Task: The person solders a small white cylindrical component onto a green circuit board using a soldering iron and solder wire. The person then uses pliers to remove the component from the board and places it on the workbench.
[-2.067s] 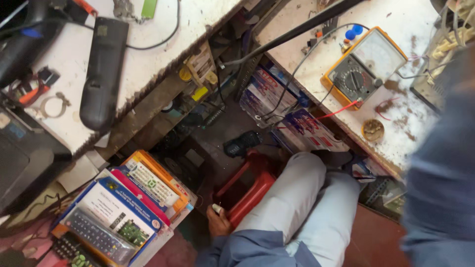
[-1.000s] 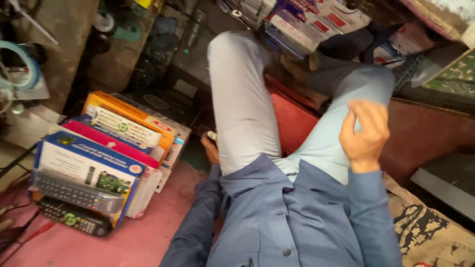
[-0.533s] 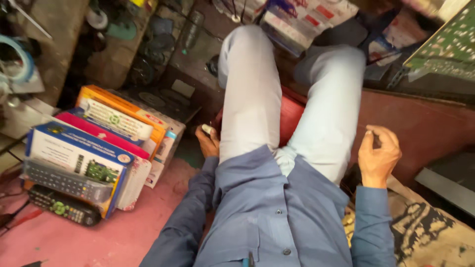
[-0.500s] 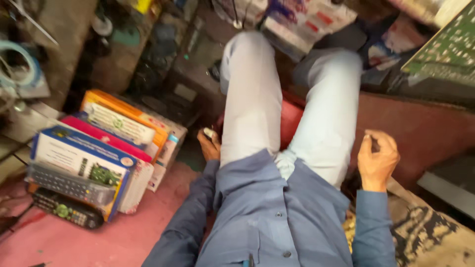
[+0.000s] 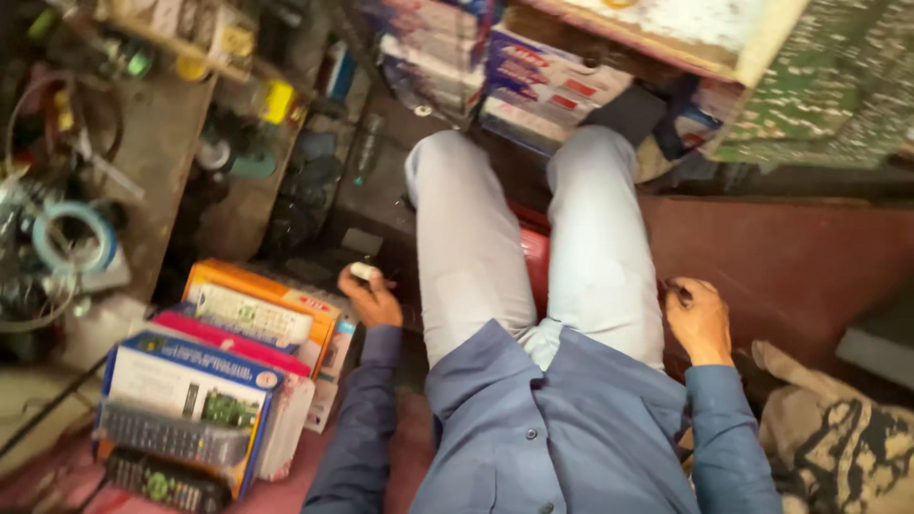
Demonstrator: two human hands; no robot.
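Since half a second ago the right hand (image 5: 698,319) has dropped from beside the knee to the edge of the red seat (image 5: 535,262), and the view has tipped so that the stacked boxes (image 5: 238,328) sit lower left. The left hand (image 5: 369,297) hangs by the left thigh, at the near corner of the top orange box, its fingers (image 5: 365,273) curled closed around a small pale object (image 5: 363,270); what it is cannot be told. The right hand's fingers are folded into a loose fist; whether they pinch anything cannot be told.

The pale object is small and held low over a cluttered floor (image 5: 371,205). A loosened grip could probably lose it among the dark clutter there. The left sleeve (image 5: 367,419) lies just beside the box stack, so a careless swing might topple the remote controls (image 5: 162,457) on top.
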